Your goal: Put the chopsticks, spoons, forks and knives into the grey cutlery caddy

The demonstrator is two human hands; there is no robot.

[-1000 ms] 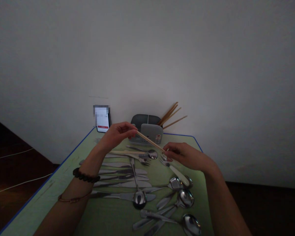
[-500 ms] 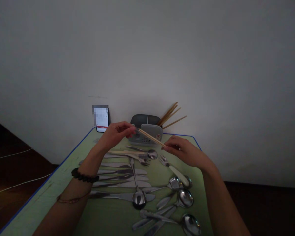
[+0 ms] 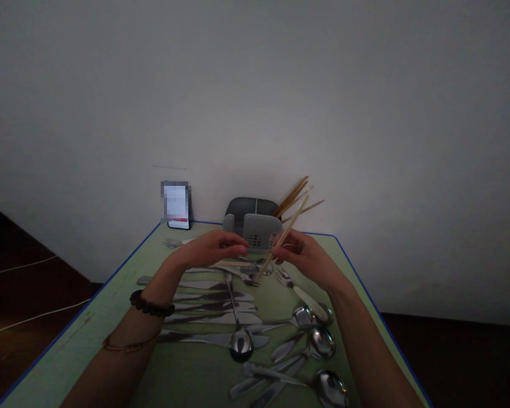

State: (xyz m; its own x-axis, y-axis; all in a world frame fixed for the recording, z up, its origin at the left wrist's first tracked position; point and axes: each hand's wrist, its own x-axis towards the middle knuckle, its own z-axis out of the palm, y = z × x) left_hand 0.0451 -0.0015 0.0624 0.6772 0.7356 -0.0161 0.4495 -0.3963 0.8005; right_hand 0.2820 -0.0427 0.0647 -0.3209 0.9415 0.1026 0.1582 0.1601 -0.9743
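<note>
My right hand (image 3: 300, 247) pinches a pair of pale chopsticks (image 3: 288, 228), tilted with the upper ends toward the right. Close by, my left hand (image 3: 219, 247) hovers with its fingers stretched out and nothing in them. Behind both hands stands a grey cutlery holder (image 3: 263, 224) with holes in its front. Darker chopsticks (image 3: 292, 195) lean out of its right side. Below my left hand, more pale chopsticks (image 3: 233, 263) lie across the cutlery. A fork with a cream handle (image 3: 308, 303) rests under my right hand.
Several table knives (image 3: 212, 319) lie in rows on the green table (image 3: 89, 334). Spoons (image 3: 321, 343) are spread at the front right, and one spoon (image 3: 241, 344) lies across the knives. A phone (image 3: 177, 205) leans on the wall at the back left.
The chopsticks have swung from lying slantwise between both hands to a steep tilt in my right hand. My left hand has let go of them and lowered slightly toward the right.
</note>
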